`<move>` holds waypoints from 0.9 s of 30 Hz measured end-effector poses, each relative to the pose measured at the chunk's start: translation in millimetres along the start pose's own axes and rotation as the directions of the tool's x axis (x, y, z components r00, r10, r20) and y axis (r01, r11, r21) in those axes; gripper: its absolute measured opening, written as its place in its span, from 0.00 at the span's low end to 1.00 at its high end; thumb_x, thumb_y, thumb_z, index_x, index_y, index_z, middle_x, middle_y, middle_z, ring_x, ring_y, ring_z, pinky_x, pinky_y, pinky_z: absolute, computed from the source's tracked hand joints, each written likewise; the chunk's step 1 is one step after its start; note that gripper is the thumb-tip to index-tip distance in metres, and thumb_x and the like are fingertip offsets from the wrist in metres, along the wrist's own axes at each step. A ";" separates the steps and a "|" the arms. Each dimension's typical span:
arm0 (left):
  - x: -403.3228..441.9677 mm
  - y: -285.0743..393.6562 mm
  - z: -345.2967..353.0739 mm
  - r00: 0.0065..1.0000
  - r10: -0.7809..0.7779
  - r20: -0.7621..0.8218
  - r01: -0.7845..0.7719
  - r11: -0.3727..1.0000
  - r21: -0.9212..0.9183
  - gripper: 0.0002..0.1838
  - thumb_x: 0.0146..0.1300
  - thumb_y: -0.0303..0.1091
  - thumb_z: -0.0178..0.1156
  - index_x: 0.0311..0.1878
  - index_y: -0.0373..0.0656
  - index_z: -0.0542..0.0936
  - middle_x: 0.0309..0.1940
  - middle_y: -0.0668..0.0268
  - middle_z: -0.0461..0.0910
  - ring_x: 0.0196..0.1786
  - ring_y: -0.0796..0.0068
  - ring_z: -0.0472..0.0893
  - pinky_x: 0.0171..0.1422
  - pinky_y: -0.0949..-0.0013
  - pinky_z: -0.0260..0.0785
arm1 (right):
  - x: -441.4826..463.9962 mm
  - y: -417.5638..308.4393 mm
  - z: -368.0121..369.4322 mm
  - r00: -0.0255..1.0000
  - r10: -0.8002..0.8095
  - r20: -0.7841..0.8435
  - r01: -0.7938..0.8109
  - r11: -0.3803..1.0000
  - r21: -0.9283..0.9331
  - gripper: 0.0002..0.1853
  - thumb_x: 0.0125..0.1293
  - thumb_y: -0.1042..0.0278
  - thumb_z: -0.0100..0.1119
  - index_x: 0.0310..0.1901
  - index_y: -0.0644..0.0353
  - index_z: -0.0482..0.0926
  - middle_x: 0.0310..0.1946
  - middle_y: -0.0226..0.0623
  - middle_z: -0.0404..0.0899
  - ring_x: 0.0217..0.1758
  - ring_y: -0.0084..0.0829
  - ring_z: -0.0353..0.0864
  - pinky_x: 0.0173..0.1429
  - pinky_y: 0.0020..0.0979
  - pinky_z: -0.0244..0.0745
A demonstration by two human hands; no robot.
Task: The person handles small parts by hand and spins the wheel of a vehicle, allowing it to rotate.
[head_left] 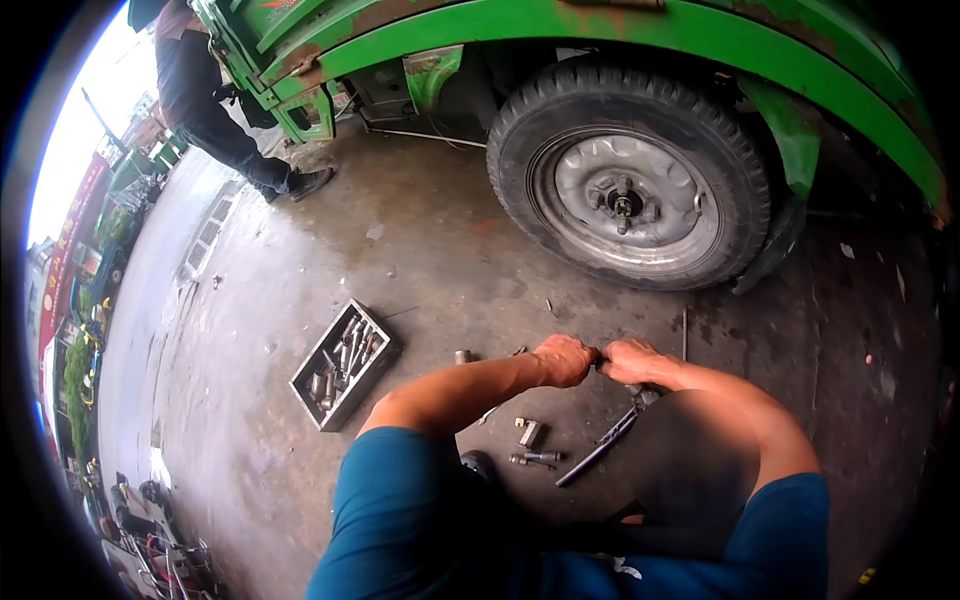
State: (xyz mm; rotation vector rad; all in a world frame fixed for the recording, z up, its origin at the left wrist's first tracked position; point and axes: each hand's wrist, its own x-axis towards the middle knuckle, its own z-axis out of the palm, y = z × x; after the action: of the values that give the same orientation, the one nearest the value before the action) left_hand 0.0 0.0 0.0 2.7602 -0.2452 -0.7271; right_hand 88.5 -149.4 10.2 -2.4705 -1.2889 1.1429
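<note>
My left hand point(564, 360) is closed, its fingers curled round a small dark part point(598, 356) that shows between the two hands. From the other side my right hand point(630, 362) closes on the same part. What the part is cannot be made out. Just below my right hand lies a dark tool with a long bar point(600, 446) on the ground. Metal sockets and fittings point(532, 433) rest on the floor below my left hand. A tray point(358, 410) of sockets and tools stands to the left.
A wheel point(628, 190) of a green vehicle point(450, 35) stands ahead, its hub exposed. A thin rod point(685, 334) lies right of my hands. At the upper left a person point(205, 100) stands beside the vehicle. Various equipment point(150, 535) sits at the lower left.
</note>
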 end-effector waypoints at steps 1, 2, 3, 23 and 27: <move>-0.8 0.1 0.1 1.000 -0.005 -0.014 0.005 1.000 0.005 0.16 0.62 0.36 0.50 0.51 0.48 0.79 0.42 0.53 0.83 0.49 0.53 0.81 0.54 0.54 0.72 | 0.4 0.2 0.8 1.000 0.001 -0.011 -0.001 1.000 -0.003 0.19 0.61 0.54 0.53 0.47 0.54 0.83 0.45 0.50 0.81 0.52 0.53 0.79 0.58 0.47 0.72; -1.5 -0.2 0.8 1.000 -0.011 -0.026 0.011 1.000 0.010 0.15 0.62 0.36 0.49 0.50 0.48 0.79 0.42 0.54 0.83 0.48 0.53 0.81 0.52 0.53 0.72 | 1.1 0.6 1.2 1.000 0.001 -0.021 -0.001 1.000 -0.005 0.18 0.61 0.54 0.53 0.47 0.54 0.83 0.45 0.50 0.81 0.52 0.53 0.79 0.58 0.47 0.72; 1.3 -1.1 1.7 0.999 0.011 -0.053 -0.011 1.000 -0.002 0.15 0.62 0.35 0.49 0.49 0.48 0.79 0.41 0.54 0.83 0.47 0.53 0.81 0.51 0.53 0.72 | 1.0 2.5 -2.2 1.000 0.002 -0.014 -0.002 1.000 -0.008 0.19 0.61 0.54 0.53 0.47 0.55 0.82 0.45 0.52 0.81 0.52 0.53 0.78 0.58 0.47 0.71; 2.3 -10.2 9.3 0.985 0.046 -0.168 -0.053 0.998 -0.041 0.12 0.63 0.34 0.50 0.45 0.44 0.78 0.38 0.52 0.83 0.44 0.50 0.81 0.49 0.52 0.72 | 9.9 11.8 -0.6 0.999 -0.010 -0.046 0.013 0.998 0.066 0.19 0.62 0.56 0.54 0.51 0.55 0.80 0.46 0.52 0.81 0.54 0.52 0.77 0.59 0.46 0.70; 4.9 -12.0 8.0 0.989 0.045 -0.138 -0.049 0.998 -0.030 0.13 0.62 0.34 0.50 0.47 0.44 0.78 0.39 0.53 0.83 0.46 0.51 0.81 0.52 0.54 0.71 | 9.4 11.0 -0.2 0.998 -0.025 -0.063 0.030 0.997 0.069 0.19 0.62 0.56 0.54 0.51 0.55 0.81 0.46 0.52 0.81 0.54 0.53 0.77 0.59 0.46 0.70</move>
State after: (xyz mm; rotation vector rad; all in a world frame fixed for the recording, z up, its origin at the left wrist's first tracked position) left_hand 1.3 8.5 -12.6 2.7481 -0.2658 -0.5218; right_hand 99.1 -149.3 0.3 -2.4108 -1.2410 1.0776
